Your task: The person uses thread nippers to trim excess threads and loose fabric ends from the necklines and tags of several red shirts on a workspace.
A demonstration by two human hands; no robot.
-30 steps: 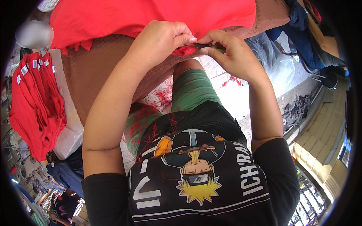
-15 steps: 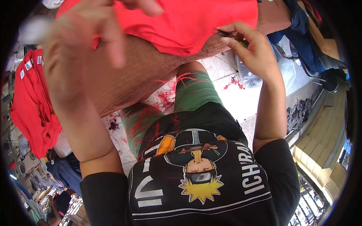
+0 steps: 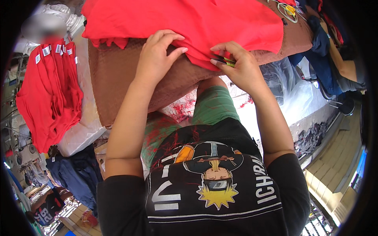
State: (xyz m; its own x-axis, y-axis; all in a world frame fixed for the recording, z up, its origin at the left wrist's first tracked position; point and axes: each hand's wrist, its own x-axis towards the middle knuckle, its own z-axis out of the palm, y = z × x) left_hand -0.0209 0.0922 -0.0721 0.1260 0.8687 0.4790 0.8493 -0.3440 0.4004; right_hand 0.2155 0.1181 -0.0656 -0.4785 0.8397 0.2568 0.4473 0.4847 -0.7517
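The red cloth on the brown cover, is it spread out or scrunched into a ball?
Mostly spread out: the red cloth lies broad across the brown cover, with creases near the right hand.

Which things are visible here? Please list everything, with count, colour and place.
Spread garment: one, red, top centre
Padded surface: one, brown, beneath that garment
Small tool: one, dark and yellow-green, upper centre
Tagged garments: several, red, left side
Other clothing: at least one, navy, lower left
Plastic sheeting: one heap, clear, right
Cord or tape: one, yellowish, top right
Thread scraps: many, red, mostly centre
Co-worker: at least one, dark clothing, right edge
Shorts: one pair, green, centre
T-shirt: one, black, lower centre
Left hand: one, bare, at garment's edge
Right hand: one, bare, holding tool
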